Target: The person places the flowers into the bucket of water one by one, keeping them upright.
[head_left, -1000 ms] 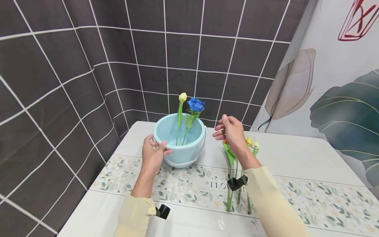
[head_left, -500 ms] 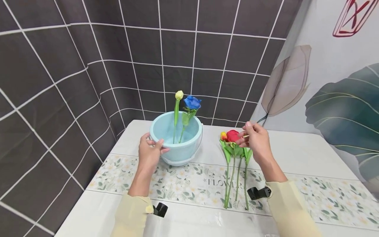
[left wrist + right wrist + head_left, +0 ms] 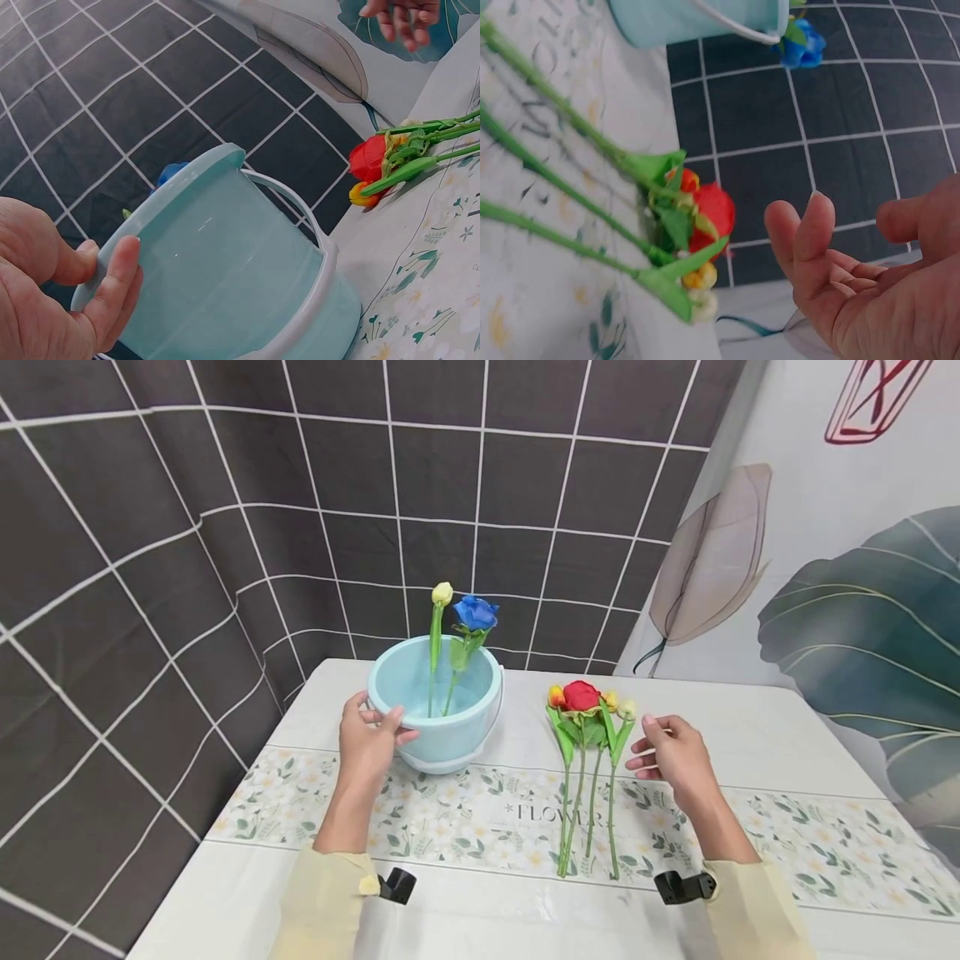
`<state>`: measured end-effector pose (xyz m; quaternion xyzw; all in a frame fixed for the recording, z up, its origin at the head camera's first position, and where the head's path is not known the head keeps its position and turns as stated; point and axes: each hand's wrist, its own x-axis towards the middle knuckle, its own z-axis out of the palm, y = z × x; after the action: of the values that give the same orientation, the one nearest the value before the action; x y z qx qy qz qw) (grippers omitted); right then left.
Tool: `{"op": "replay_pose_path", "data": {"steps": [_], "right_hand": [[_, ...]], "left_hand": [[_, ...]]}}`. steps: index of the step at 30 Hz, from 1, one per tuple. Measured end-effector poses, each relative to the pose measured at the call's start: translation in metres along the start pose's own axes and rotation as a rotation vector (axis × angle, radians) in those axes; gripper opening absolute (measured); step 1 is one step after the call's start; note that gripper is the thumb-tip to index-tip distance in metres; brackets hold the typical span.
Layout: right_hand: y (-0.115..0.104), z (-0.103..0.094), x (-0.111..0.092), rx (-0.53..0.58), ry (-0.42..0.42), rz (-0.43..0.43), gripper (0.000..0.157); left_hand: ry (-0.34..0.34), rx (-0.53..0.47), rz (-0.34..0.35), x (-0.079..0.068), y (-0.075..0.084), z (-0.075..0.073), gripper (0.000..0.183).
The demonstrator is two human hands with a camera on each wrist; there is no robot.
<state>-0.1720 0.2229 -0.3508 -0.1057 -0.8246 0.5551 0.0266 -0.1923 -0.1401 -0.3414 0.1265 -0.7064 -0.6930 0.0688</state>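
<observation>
My left hand [image 3: 365, 745] pinches the near left rim of a light blue bucket [image 3: 453, 739], thumb and fingers on either side of the wall, as the left wrist view confirms. Inside the bucket stand a pale yellow tulip [image 3: 442, 594] and a blue rose [image 3: 476, 612], both leaning slightly. To the right lies a row of flowers: a red rose [image 3: 581, 696], an orange-yellow tulip [image 3: 556, 697], a yellow bloom [image 3: 611, 701] and a pale tulip [image 3: 627, 710]. My right hand [image 3: 678, 764] hovers just right of the pale tulip, fingers loosely bent, holding nothing.
The white table [image 3: 360, 918] has a floral printed strip with lettering. Behind it hangs a dark tile-patterned backdrop [image 3: 435, 468]. A pale curtain with leaf prints [image 3: 847, 627] is at the right. The bucket's white handle [image 3: 491, 718] hangs down its right side.
My right hand has moved right and down from near the bucket, past the lying flowers, uncovering them. The left hand keeps its grip on the bucket rim. The head view has shifted slightly.
</observation>
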Motion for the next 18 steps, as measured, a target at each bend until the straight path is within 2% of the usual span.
{"op": "replay_pose_path", "data": {"steps": [7,12,13,18], "right_hand": [[0.022,-0.004,-0.007,-0.017,-0.055,0.072,0.065],[0.041,0.004,-0.012,0.006,-0.104,0.145,0.064],[0.05,0.006,-0.009,0.007,-0.108,0.158,0.065],[0.065,0.017,-0.015,0.014,-0.141,0.207,0.055]], "left_hand": [[-0.005,0.01,0.007,-0.001,0.001,-0.001,0.068],[-0.007,0.012,0.007,-0.001,0.001,-0.001,0.068],[-0.007,0.011,0.006,-0.001,0.001,-0.001,0.068],[-0.007,0.013,0.007,-0.001,0.0,-0.001,0.067]]}}
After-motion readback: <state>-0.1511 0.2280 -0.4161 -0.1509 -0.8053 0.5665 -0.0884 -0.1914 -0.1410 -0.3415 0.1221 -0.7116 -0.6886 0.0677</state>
